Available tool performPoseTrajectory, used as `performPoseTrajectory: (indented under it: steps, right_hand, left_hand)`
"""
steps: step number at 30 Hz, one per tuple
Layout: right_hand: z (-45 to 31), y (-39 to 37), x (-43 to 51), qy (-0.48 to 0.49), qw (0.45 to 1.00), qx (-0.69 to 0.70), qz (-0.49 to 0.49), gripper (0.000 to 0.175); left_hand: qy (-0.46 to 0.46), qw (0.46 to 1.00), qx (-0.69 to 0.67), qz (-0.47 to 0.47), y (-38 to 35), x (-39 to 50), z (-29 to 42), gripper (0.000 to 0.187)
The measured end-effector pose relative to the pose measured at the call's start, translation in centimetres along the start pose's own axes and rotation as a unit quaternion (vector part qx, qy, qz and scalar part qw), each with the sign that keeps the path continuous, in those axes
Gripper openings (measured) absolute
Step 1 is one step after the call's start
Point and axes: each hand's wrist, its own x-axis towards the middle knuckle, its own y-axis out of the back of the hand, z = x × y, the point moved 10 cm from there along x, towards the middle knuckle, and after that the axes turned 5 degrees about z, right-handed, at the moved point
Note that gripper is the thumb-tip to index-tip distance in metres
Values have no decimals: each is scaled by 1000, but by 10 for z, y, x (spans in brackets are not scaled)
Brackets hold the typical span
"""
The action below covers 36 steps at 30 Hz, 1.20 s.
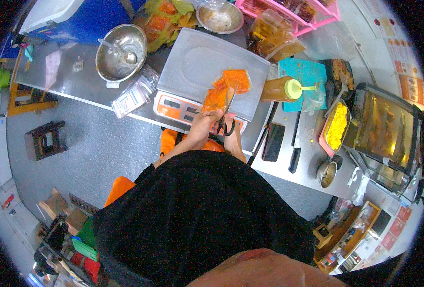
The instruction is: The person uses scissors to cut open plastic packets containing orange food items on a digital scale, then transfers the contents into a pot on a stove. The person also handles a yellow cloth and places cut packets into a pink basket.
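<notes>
My left hand (205, 123) grips a flat clear packet with orange contents (215, 99) by its near end, above the front of a weighing scale (187, 79). In my right hand (232, 136) is a pair of scissors (232, 100) with dark handles. The blades point away from me along the packet's right edge; whether they are cutting it is not clear. Beyond the held packet, more orange packets (238, 80) lie overlapping on the scale's grey platform. The orange keypad panel (174, 107) faces me, partly covered by my hands.
Left of the scale are a steel bowl with a ladle (108, 68) and plastic sleeves (132, 101). A sauce bottle (278, 89), turquoise board (301, 68), phone (273, 142), black-handled knife (295, 160) and tray of yellow pieces (337, 125) lie right. Behind stand bagged food (274, 36) and a pink basket (260, 8).
</notes>
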Motion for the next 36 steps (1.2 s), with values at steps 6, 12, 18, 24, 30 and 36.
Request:
performPoseTrajectory:
  steps: [6, 12, 18, 24, 30, 36]
  right_hand:
    - [3, -4, -8, -13, 999, -17, -24, 63]
    - [14, -14, -13, -22, 996, 57, -67, 66]
    - [22, -3, -15, -46, 997, 50, 20, 63]
    - [19, 4, -9, -36, 995, 85, 33, 59]
    - [6, 6, -11, -23, 994, 99, 43, 65]
    - [8, 19, -17, -69, 995, 34, 64, 71]
  left_hand:
    - [9, 999, 27, 43, 8, -4, 1, 27]
    - [37, 998, 40, 41, 13, -6, 0, 30]
    - [-7, 999, 29, 40, 8, -3, 4, 30]
    - [-22, 998, 41, 34, -1, -6, 5, 29]
    - [-5, 999, 46, 6, -2, -4, 2, 25]
    - [-58, 994, 54, 69, 7, 0, -1, 20]
